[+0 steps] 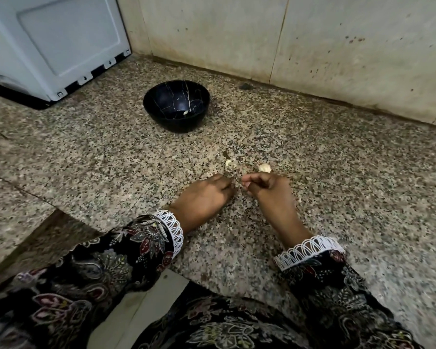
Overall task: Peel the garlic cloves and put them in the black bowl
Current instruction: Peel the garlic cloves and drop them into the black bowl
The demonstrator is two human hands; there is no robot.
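Observation:
The black bowl (161, 119) with pale veining stands on the speckled granite counter (98, 152), and one peeled garlic clove (185, 112) lies inside it. A small garlic piece (229, 162) and a larger unpeeled garlic clove (264, 168) lie on the counter just beyond my hands. My left hand (207, 195) rests knuckles-up on the counter with its fingers curled under; nothing shows in it. My right hand (267, 190) sits close beside it, and its thumb and fingers pinch something small and pale at the tips, apparently a clove.
A white appliance (56, 46) stands at the back left. A stained tiled wall (312, 46) runs behind the bowl. The counter's front edge (176, 273) lies under my patterned sleeves, with a step down at the left.

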